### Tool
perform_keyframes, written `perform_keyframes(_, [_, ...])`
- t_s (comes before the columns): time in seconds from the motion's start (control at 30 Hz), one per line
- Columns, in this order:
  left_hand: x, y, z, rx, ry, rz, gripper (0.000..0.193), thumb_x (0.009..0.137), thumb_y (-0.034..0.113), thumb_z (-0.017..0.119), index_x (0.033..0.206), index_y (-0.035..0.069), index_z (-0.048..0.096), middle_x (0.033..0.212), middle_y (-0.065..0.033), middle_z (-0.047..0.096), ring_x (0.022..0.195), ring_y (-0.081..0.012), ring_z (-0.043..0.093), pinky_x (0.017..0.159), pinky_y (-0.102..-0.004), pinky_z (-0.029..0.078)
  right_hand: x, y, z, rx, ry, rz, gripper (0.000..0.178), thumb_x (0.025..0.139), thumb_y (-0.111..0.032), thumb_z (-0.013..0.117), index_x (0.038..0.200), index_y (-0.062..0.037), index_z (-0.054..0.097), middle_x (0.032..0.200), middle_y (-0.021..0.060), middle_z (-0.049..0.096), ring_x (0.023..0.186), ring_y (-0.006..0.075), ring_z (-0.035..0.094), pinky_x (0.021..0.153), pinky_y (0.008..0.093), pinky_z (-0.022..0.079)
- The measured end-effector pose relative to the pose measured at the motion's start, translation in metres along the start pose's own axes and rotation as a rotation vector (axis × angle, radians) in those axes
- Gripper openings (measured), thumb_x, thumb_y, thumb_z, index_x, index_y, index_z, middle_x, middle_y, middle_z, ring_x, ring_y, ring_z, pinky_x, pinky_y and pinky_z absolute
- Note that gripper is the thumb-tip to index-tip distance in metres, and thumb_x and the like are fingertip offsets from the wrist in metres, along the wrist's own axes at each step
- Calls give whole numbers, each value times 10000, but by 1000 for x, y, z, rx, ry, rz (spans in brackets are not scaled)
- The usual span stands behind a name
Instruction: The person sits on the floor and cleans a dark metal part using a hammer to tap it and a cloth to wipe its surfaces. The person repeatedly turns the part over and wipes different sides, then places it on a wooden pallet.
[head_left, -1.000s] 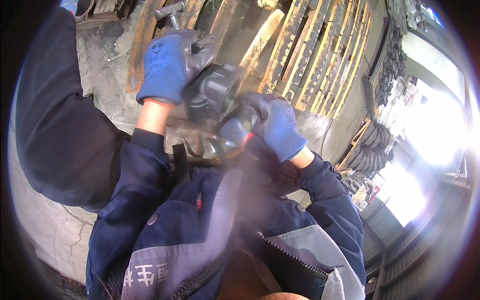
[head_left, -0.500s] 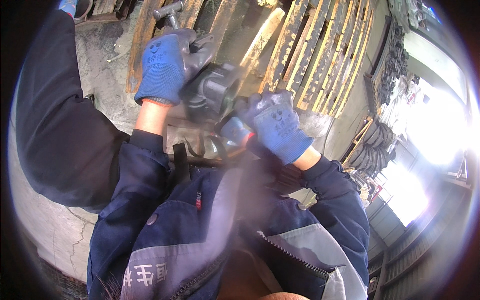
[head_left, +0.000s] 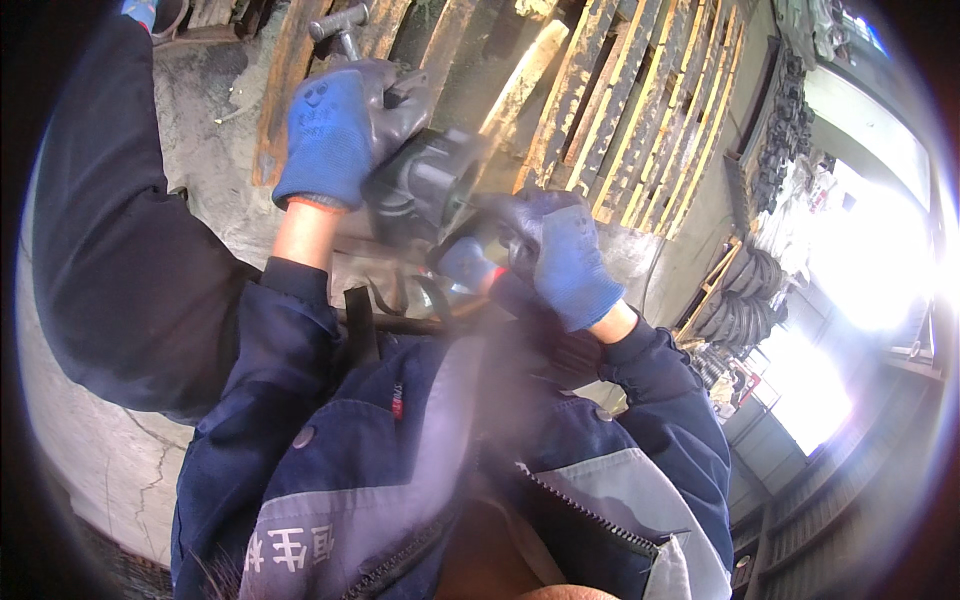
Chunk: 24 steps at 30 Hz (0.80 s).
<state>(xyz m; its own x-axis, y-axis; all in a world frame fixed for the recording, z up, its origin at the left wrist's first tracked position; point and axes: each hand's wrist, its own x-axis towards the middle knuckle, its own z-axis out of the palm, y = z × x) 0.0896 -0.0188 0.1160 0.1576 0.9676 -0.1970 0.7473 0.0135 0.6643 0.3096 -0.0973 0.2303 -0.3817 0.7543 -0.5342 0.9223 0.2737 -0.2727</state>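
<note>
Nearest, bottom of frame: the person's own dark blue and grey work jacket (head_left: 400,480), zip partly open, both sleeves running up toward centre. A haze of smoke or dust rises in front of the chest, centre frame.

Centre: both hands in blue gloves w/ grey palms, wrapped round a dark power tool, prob. an angle grinder (head_left: 425,185); its body is motion-blurred, so type not certain. Left hand (head_left: 335,125), upper-left of centre, is closed over the top/front of the tool, fingers curled tight. Right hand (head_left: 565,255), just right of centre, is closed round the rear part, next to a blurred blue and red bit of the tool (head_left: 470,265). Tool sits between the two hands, touching both. Working end hidden; can't tell what it bears on.

Behind the hands: rusty steel bars (head_left: 620,110), laid parallel and slanting across upper centre to upper right. A metal T-shaped handle (head_left: 340,25) stands at top, just above the left hand. Grey concrete floor (head_left: 100,470), cracked, down the left side.

Far right: stacked dark rings or coils (head_left: 745,300), then a bright open doorway, washed out.
</note>
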Motion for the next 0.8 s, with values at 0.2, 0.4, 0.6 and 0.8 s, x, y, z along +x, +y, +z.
perform_keyframes(0.2, [-1, 2, -2, -14, 25, -14, 509, 780, 505, 713, 1002, 46, 726, 986, -225, 693, 894, -384, 681, 792, -434, 527, 2, -9, 21, -323, 1, -52, 313, 822, -306, 679, 1105, -174, 699, 812, 38, 644, 770, 249, 654, 664, 415, 490])
perform_keyframes(0.4, [-2, 2, 2, -44, 125, 36, 418, 791, 463, 685, 800, 46, 693, 843, -199, 681, 798, -376, 667, 730, -447, 524, 1, -10, 22, -431, -104, -98, 307, 816, -405, 681, 1004, -168, 733, 827, 15, 674, 819, 242, 659, 708, 461, 484])
perform_keyframes(0.6, [-1, -1, 2, 11, -7, 7, 503, 782, 527, 705, 959, 57, 718, 951, -219, 689, 881, -385, 679, 771, -453, 524, 8, 0, 16, 191, 1, -11, 256, 756, -317, 706, 951, -154, 733, 790, 83, 673, 755, 300, 658, 664, 428, 512])
perform_keyframes(0.8, [-2, -1, 5, -11, 65, 33, 529, 790, 549, 694, 967, 51, 711, 935, -216, 689, 860, -380, 677, 760, -454, 522, 5, -3, 14, -189, -55, -12, 325, 752, -275, 714, 1058, -167, 716, 829, 93, 673, 751, 311, 659, 651, 424, 519])
